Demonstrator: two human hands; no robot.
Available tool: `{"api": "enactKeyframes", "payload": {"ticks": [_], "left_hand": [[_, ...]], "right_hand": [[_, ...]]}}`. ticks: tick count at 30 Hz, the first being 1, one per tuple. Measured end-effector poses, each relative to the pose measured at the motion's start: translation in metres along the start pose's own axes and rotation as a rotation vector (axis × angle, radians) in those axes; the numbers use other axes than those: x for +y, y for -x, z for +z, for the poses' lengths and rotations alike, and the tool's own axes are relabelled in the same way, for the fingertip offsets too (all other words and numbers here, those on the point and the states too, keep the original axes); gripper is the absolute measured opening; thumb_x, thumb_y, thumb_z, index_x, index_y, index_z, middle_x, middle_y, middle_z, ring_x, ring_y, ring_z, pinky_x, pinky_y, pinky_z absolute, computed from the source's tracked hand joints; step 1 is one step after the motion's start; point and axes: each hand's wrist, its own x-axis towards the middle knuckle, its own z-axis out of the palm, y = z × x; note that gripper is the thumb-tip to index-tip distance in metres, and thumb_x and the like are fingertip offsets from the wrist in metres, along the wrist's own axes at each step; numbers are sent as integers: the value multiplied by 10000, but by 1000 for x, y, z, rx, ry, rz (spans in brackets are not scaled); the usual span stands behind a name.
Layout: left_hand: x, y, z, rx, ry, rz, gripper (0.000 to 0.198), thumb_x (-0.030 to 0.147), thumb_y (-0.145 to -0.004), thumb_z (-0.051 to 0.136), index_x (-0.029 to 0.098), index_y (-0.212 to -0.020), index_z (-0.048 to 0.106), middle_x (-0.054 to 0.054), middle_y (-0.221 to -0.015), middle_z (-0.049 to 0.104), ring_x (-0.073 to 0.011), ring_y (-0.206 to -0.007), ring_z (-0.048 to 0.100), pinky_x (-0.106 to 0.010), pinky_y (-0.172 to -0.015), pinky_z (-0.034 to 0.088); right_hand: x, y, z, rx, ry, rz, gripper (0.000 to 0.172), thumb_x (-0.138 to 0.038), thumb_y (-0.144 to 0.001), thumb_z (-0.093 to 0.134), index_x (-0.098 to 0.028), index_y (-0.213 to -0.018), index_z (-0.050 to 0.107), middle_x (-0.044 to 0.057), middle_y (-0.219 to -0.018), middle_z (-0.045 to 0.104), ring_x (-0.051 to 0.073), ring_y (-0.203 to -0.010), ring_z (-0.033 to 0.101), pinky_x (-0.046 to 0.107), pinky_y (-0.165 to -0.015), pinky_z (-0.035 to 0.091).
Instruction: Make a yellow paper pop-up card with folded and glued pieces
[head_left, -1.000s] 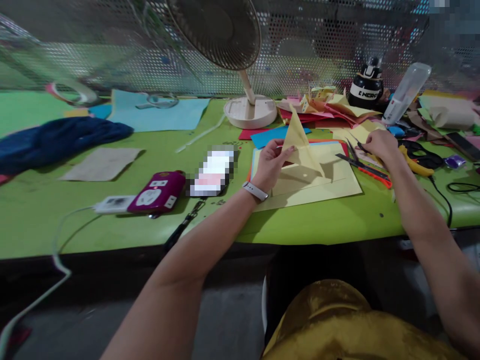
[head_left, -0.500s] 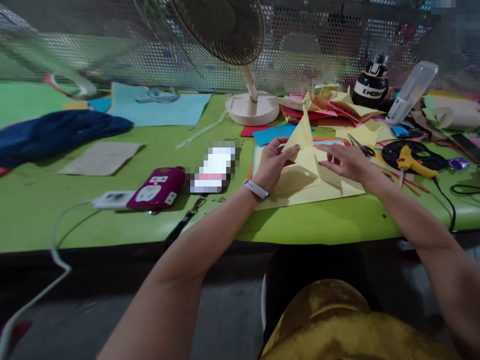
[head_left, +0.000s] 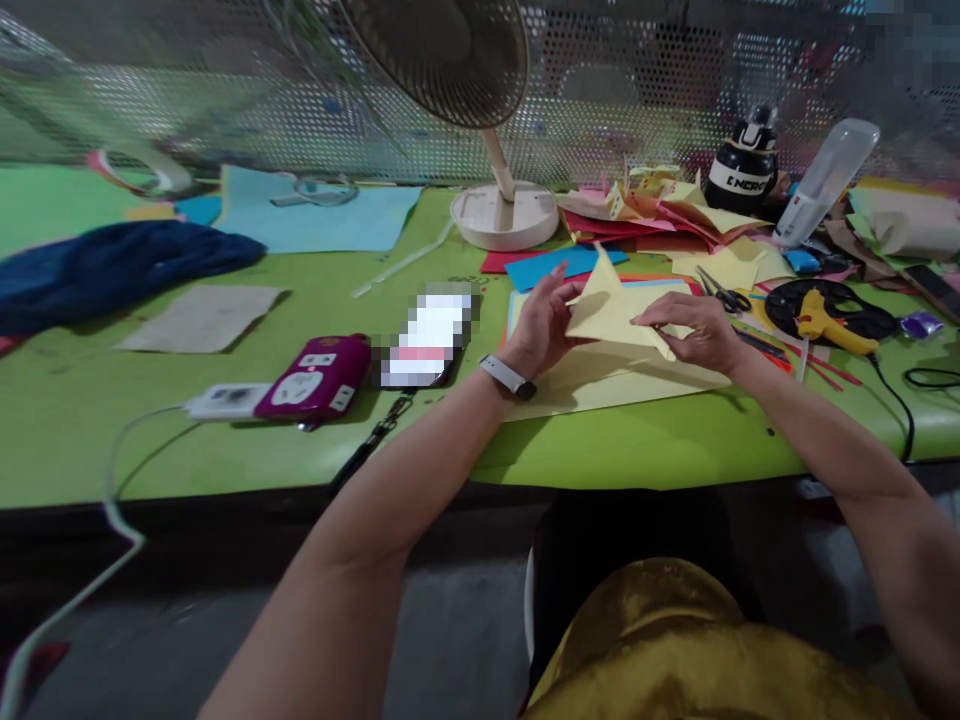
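A folded piece of pale yellow paper (head_left: 611, 312) is held just above the table between my two hands, one pointed corner standing up and away from me. My right hand (head_left: 694, 328) pinches its right end between thumb and fingers. At its left side, my left hand (head_left: 546, 318) has its fingers raised and curved behind the paper; the thumb is mostly hidden, so its grip is unclear. Beneath both hands lies a stack of coloured sheets with a pale yellow sheet (head_left: 600, 385) on top.
Right of the hands are scissors (head_left: 724, 290) and a yellow glue gun (head_left: 832, 322) on a black spool. Behind stand a fan (head_left: 504, 220), paper scraps (head_left: 667, 220) and a black bottle (head_left: 742, 170). Leftward lie a phone (head_left: 429, 335) and a purple power socket (head_left: 319, 378).
The folded paper has been turned and lowered, its upright point now shorter and further left. My right hand has moved from a loose reach to a pinch on the right end.
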Motion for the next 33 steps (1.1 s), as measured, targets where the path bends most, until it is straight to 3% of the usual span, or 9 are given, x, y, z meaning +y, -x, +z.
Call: {"api": "enactKeyframes", "payload": {"ticks": [2, 5, 8, 11, 14, 17, 19, 24, 33], "left_hand": [[3, 0, -4, -88, -47, -70, 504, 709, -803, 724, 218, -914, 716, -103, -861, 788, -326, -923, 809, -392, -677, 673], [3, 2, -5, -174, -108, -94, 394, 568, -746, 847, 203, -856, 746, -96, -829, 793, -290, -817, 802, -354, -642, 655], [-1, 5, -1, -141, -138, -91, 321, 416, -674, 948, 176, -778, 762, -82, -798, 792, -219, -704, 760, -302, -618, 628], [-3, 5, 2, -81, -137, -90, 347, 418, -645, 979, 165, -763, 773, -65, -792, 792, -180, -678, 731, -278, -616, 612], [-5, 3, 3, 10, -134, -77, 408, 463, -611, 993, 156, -768, 776, -63, -816, 799, -175, -714, 731, -272, -642, 609], [-6, 1, 4, 92, -112, -54, 428, 480, -595, 995, 152, -738, 760, -52, -785, 784, -149, -686, 703, -239, -603, 577], [-7, 1, 5, 107, -78, -27, 413, 465, -600, 993, 158, -742, 756, -40, -771, 775, -132, -667, 684, -224, -590, 566], [-8, 2, 10, 149, -26, 42, 375, 438, -675, 968, 160, -708, 719, -4, -686, 718, -85, -566, 602, -228, -599, 568], [-8, 14, 20, 38, 6, 8, 388, 423, -639, 965, 138, -771, 738, -8, -717, 717, -69, -572, 596, -206, -605, 553]], "right_hand": [[-2, -1, -3, -5, -120, 2, 45, -316, -864, 761, -301, -851, 801, 47, -983, 805, 204, -954, 729, 393, -972, 588], [-1, -2, -8, -32, -205, 34, 66, -300, -804, 784, -287, -864, 808, 49, -998, 808, 194, -932, 725, 365, -935, 592], [11, -3, -9, -1, -223, 69, 139, -233, -792, 729, -278, -895, 812, 39, -1036, 813, 202, -986, 739, 378, -976, 586], [33, -5, -8, 71, -187, -42, 242, -207, -800, 668, -276, -976, 819, 32, -1070, 816, 223, -1040, 756, 421, -1024, 581], [50, -7, -6, 155, 36, -182, 407, -222, -823, 672, -290, -1208, 786, 53, -1277, 781, 282, -1220, 715, 516, -1124, 534], [52, -6, -4, 187, 370, -200, 603, -206, -857, 694, -338, -1445, 661, 62, -1537, 634, 349, -1470, 547, 621, -1245, 403], [45, -4, -2, 185, 530, -181, 646, -213, -899, 690, -374, -1517, 593, 55, -1616, 555, 374, -1573, 419, 661, -1289, 314], [24, 0, 4, 236, 635, -130, 585, -311, -1018, 602, -413, -1585, 498, 31, -1675, 472, 393, -1652, 251, 718, -1298, 225], [14, 2, 2, 89, 614, -173, 390, -417, -1042, 618, -468, -1428, 644, -22, -1654, 507, 327, -1617, 348, 640, -1317, 259]]}}
